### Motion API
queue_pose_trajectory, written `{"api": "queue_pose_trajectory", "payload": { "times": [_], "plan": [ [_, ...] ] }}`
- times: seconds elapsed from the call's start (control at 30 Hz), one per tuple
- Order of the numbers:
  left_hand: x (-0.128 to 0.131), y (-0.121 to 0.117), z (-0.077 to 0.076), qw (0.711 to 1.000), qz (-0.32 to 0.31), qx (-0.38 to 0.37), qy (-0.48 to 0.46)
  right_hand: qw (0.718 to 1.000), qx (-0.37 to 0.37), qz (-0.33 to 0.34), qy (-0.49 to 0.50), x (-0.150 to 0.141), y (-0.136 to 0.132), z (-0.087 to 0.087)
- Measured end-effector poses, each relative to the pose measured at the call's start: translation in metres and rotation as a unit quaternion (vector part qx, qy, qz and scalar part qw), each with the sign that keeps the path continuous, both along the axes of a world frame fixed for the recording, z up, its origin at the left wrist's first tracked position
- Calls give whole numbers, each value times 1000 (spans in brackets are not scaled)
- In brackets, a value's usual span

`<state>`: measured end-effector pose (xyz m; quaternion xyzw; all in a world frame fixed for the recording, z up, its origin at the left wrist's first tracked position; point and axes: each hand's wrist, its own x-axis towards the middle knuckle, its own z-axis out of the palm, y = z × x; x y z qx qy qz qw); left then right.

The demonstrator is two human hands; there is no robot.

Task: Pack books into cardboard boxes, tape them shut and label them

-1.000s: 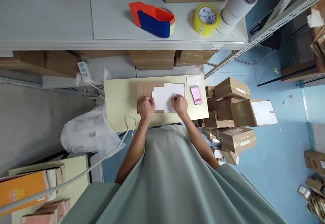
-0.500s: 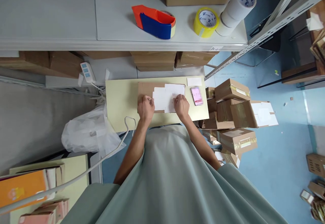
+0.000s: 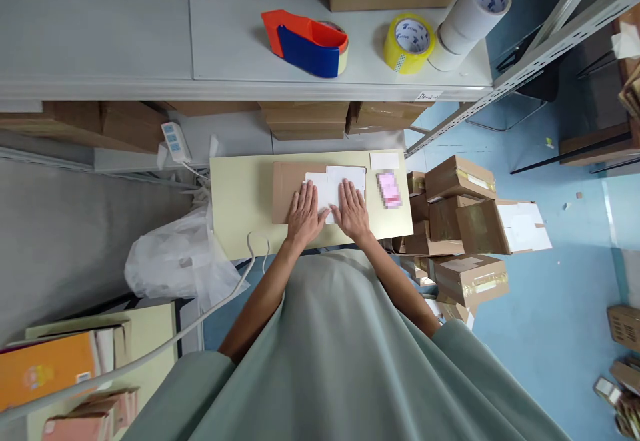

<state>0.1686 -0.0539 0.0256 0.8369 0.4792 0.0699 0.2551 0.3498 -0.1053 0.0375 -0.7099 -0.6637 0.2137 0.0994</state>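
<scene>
A flat brown cardboard piece (image 3: 286, 191) lies on the pale yellow table (image 3: 240, 207), with white paper sheets (image 3: 345, 173) covering much of its right side. My left hand (image 3: 305, 214) rests flat across the cardboard and the left edge of the paper, fingers stretched out. Flat on the right part of the paper is my right hand (image 3: 352, 211), its fingers spread. The two thumbs nearly meet between the hands. To the right lie a pink phone-shaped item (image 3: 389, 190), its surface blurred out, and a small white paper slip (image 3: 385, 161).
Above the table, a shelf (image 3: 225, 41) carries a red and blue tape dispenser (image 3: 310, 47), a yellow tape roll (image 3: 409, 42) and stacked white rolls (image 3: 470, 21). Cardboard boxes (image 3: 460, 221) are piled at right. A white cable (image 3: 210, 311) and plastic bag (image 3: 165, 254) are at left.
Both hands have gone from curled fingers at the edges of the paper to lying flat on it. My left hand has moved right, onto the paper's left edge.
</scene>
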Motion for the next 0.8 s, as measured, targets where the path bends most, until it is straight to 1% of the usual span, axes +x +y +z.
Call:
{"api": "queue_pose_trajectory", "payload": {
  "times": [0.07,0.13,0.27,0.33,0.4,0.5,0.67,0.8],
  "plan": [
    [-5,-3,1,1000,12,8,14,1000,-1,-11,-1,6,-1,2],
    [-9,-5,1,999,28,12,23,1000,-2,-8,3,9,0,4],
    [-13,-7,-3,999,42,10,30,1000,0,-2,15,5,0,4],
    [-14,-6,-5,999,39,7,32,999,-2,25,28,0,-1,3],
    [-15,-5,-6,999,37,6,35,997,-4,72,43,-6,0,4],
    [-16,-5,-7,999,34,7,41,991,1,119,60,-13,7,3],
    [-17,-5,-9,997,39,17,66,991,20,109,68,-18,23,-4],
    [-12,-10,-9,995,54,22,81,993,32,84,72,-13,20,-10]
  ]
}}
